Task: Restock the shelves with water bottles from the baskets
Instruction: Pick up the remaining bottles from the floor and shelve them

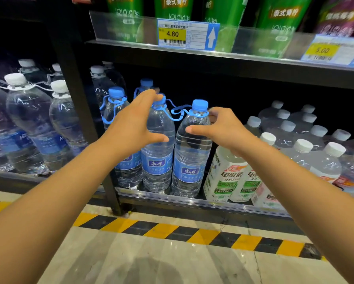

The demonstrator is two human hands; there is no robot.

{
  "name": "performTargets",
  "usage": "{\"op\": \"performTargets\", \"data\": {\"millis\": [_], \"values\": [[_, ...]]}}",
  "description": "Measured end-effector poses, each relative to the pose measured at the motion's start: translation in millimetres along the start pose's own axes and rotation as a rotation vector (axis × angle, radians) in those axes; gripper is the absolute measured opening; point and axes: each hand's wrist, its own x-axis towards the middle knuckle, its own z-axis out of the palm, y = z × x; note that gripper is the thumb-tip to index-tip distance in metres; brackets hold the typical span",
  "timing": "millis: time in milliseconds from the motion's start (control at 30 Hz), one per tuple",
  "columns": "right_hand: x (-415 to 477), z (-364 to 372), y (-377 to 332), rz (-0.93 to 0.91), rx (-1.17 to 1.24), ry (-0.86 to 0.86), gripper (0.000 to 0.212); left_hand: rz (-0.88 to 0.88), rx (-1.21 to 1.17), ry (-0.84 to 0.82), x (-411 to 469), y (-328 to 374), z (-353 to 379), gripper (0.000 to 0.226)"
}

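Fingers of left hand (134, 121) splayed loose, tips by the cap of middle bottle (159, 124), thumb across its shoulder. Right hand (220, 128) curves beside neck of right bottle (192, 152), thumb on its front; true grip unclear. Both bottles upright at front of bottom shelf (192, 199).

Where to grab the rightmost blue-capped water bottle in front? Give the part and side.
Take the rightmost blue-capped water bottle at its narrow shoulder under the cap, from the right. It stands upright; another water bottle crowds its left, its carry loop hangs there, while the shorter white drink bottles leave the right side free.
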Motion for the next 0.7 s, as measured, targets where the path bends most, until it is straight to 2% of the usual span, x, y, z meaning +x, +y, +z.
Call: {"op": "performTargets", "data": {"millis": [167, 233, 333, 367, 500, 567, 700], "values": [[0.8, -5.8, 3.5, -0.024, -0.036, -0.030, 0.086, -0.011, 0.034, 0.015, -5.7, 5.3, 13.6, 0.103], [0.1, -7.5, 5.1, -0.038, -0.015, -0.042, 0.081, 0.009, 0.057, 0.001, -5.4, 1.1, 13.6, 0.103], [4.0, -9.8, 9.9, -0.057, 0.014, -0.066, 0.058, 0.027, 0.053, -0.018, -3.8, -4.3, 11.9, 0.103], [5.2, -10.4, 11.3, -0.062, 0.018, -0.071, 0.058, 0.027, 0.043, -0.024, -3.4, -5.3, 10.9, 0.102], [1.3, -8.7, 11.3, -0.070, 0.055, -0.069, 0.081, 0.012, -0.002, -0.056, -2.8, -7.8, 5.1, 0.099], [0.7, -8.1, 11.5, -0.076, 0.077, -0.069, 0.081, 0.018, -0.011, -0.065, -1.8, -8.9, 2.1, 0.098], [-2.1, -4.8, 13.5, -0.052, 0.116, -0.044, 0.052, -0.003, -0.030, -0.092, -1.1, -8.2, -2.7, 0.096]]}}
